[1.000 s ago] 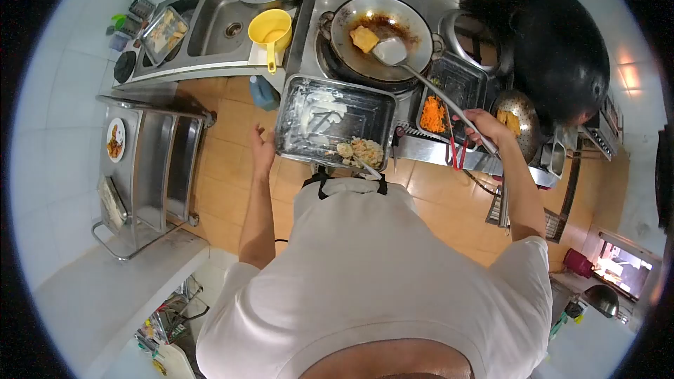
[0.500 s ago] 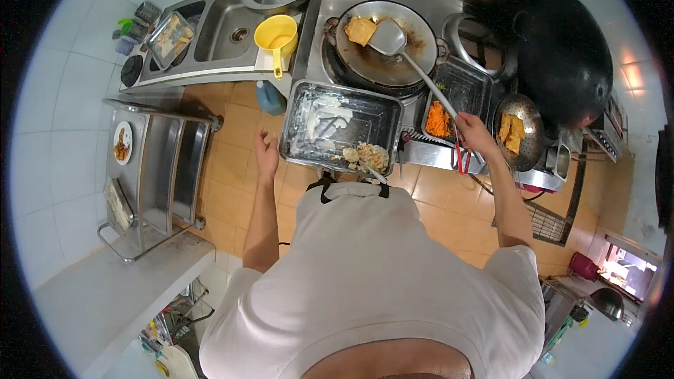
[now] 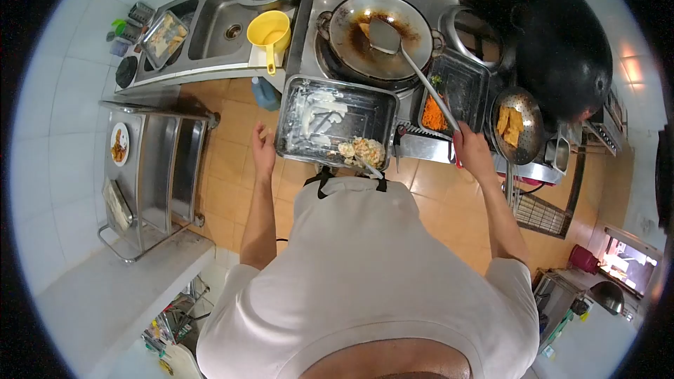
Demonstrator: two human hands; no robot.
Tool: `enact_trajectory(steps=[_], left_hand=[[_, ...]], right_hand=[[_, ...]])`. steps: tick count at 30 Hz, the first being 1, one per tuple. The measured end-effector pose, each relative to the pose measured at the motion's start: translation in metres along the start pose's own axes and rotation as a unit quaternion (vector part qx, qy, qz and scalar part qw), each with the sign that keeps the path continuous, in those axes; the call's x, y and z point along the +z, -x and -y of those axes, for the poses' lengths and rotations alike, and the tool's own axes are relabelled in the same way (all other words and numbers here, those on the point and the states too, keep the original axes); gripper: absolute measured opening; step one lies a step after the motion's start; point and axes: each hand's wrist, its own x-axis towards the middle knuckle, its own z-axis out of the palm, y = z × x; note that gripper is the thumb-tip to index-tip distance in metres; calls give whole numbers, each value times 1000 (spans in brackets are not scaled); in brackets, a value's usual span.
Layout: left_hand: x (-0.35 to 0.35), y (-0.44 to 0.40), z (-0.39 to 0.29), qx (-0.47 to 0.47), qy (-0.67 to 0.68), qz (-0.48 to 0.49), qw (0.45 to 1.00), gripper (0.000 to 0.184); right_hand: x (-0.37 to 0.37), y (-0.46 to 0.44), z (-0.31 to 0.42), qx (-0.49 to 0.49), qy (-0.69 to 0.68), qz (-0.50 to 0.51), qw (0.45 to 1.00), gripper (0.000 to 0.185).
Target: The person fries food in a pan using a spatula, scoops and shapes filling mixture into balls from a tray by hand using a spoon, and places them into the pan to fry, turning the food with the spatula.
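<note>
Head view: the right hand (image 3: 474, 151) has its grip clenched around the handle end of the turner (image 3: 428, 85), whose long shaft slants up and left across the corner of the dark tray (image 3: 465, 92) into the wok (image 3: 349, 50). Its blade lies inside the wok, over brown residue, partly covering a yellow piece (image 3: 364, 29). The left hand (image 3: 263, 150) has a released grip, palm up with fingers loosely curled, just left of the big tray (image 3: 377, 107).

That tray sits between the wok and the person's waist, smeared with white on its left side, with a pale mix (image 3: 364, 150) and a spoon (image 3: 369, 168) in its near right corner. Orange shreds (image 3: 434, 114) fill the near left part of the dark tray, with some green bits farther back. Right of the right hand, the strainer (image 3: 529, 142) holds several golden pieces (image 3: 510, 127); beyond it stands a large black pan (image 3: 565, 56). Left of the wok, near the sink (image 3: 210, 38), is a yellow dipper (image 3: 269, 29), and a blue jug (image 3: 265, 93) stands below.
</note>
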Motion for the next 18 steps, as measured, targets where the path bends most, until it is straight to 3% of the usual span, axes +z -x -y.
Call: enact_trajectory(steps=[3,13,18], left_hand=[[3,2,-9,-1,0,1,1000,49],[-5,10,-26,-34,5,-10,999,48],[-4,13,-22,-52,21,-16,998,48]], right_hand=[[11,-18,-9,32,-2,9,999,24],[-4,-62,-33,44,92,-98,990,28],[1,-60,-47,45,97,-68,992,26]])
